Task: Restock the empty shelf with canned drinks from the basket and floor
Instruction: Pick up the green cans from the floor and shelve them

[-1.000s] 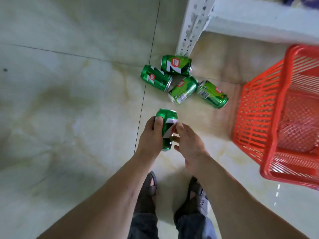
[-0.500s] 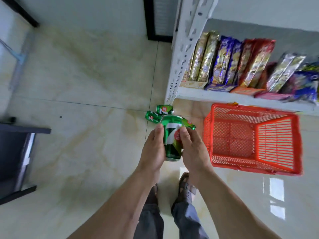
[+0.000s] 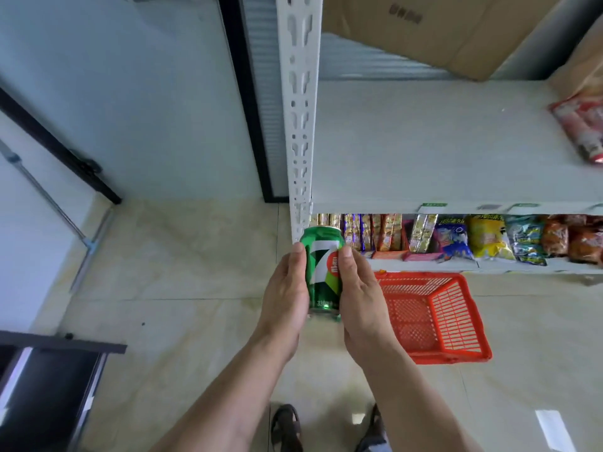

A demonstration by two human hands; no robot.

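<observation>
1. So, both hands are on one green can (image 3: 323, 272), held upright between them: left hand (image 3: 287, 298) curled round its left side, right hand (image 3: 357, 298) round its right.
2. Just right of the right hand, lower down, the red basket (image 3: 453, 321) sits on the floor.
3. Above and right of the hands is the bare white shelf (image 3: 424, 141); snack packets (image 3: 456, 236) fill the level below it.

A: What fills the lower tier?
B: Snack packets (image 3: 453, 238), upright in a row.
A: Above?
B: A cardboard box (image 3: 434, 31); a red-and-white packet (image 3: 584, 132) at far right.
A: Lower left?
B: Dark furniture (image 3: 49, 380) on the tiled floor (image 3: 182, 256).
</observation>
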